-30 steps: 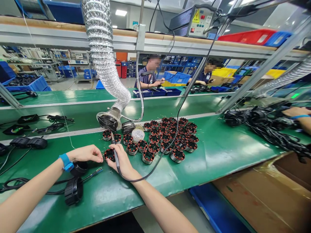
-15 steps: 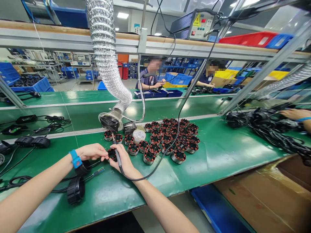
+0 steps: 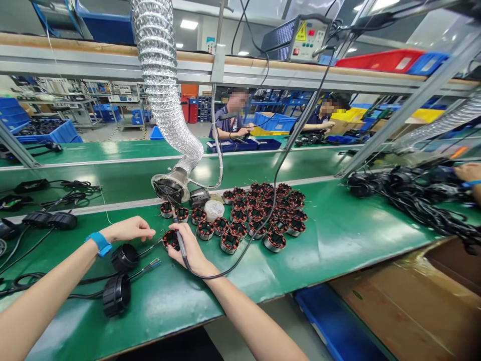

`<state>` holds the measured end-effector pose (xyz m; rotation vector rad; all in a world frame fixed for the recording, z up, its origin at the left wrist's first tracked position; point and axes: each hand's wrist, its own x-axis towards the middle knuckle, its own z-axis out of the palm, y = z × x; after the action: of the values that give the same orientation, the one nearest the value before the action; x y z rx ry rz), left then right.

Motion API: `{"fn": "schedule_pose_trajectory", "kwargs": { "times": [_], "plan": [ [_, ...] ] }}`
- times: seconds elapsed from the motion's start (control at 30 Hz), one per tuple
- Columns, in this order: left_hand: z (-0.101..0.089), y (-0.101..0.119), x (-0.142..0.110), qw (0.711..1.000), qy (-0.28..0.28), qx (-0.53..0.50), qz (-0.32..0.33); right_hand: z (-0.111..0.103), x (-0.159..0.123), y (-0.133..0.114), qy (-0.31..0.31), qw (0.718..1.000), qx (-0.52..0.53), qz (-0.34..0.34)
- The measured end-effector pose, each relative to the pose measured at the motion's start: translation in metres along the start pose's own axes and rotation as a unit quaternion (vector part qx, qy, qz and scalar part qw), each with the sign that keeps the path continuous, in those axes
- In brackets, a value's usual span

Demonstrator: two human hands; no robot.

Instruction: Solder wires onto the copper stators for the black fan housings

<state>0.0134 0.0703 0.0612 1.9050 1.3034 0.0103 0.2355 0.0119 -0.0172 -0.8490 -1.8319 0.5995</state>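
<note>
My right hand [image 3: 189, 246] is wrapped round a soldering iron [image 3: 181, 242], its cable trailing over the wrist and its tip pointing up and away. That hand's thumb lies against a motor stator [image 3: 170, 240] with copper windings, on the green bench. To the left of this stator, apart from it, my left hand [image 3: 131, 229] hovers with thumb and fingers drawn together; whatever they pinch, if anything, is too small to make out. Below it are a black round cap [image 3: 125, 258] with a cable and a second black cap [image 3: 116, 295] with coloured wire ends beside it.
Several stators [image 3: 259, 213] crowd the bench to the right, beside a small white tub [image 3: 214, 210]. A fume duct [image 3: 171, 186] hangs behind the hands. Black cables [image 3: 398, 200] heap at the right, near another person's hand [image 3: 468, 172]. A soldering station [image 3: 296, 37] sits on the shelf.
My left hand has pulled back to the left from the stator. My right hand stays in place with the soldering iron. The other person's hand at the right has shifted.
</note>
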Motion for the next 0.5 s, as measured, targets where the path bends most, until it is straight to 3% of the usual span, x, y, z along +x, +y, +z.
{"fn": "schedule_pose_trajectory", "kwargs": {
  "times": [0.13,0.2,0.3,0.4,0.5],
  "plan": [
    [0.012,-0.002,0.007,0.996,-0.011,0.086,0.031,0.0,-0.001,-0.001,-0.011,1.0,-0.008,-0.005],
    [0.016,-0.002,0.011,0.995,-0.036,0.08,0.043,0.0,-0.003,0.0,-0.012,1.0,-0.024,0.002],
    [0.007,-0.005,0.006,0.997,-0.044,0.017,0.053,-0.001,-0.005,0.0,-0.009,0.999,-0.039,0.017],
    [-0.009,-0.01,-0.012,0.997,0.027,-0.03,0.065,0.001,-0.003,0.0,-0.008,0.999,-0.042,0.017],
    [-0.01,-0.013,-0.031,0.989,0.11,-0.063,0.071,0.006,0.005,-0.001,-0.021,0.999,-0.046,0.003]
  ]
}}
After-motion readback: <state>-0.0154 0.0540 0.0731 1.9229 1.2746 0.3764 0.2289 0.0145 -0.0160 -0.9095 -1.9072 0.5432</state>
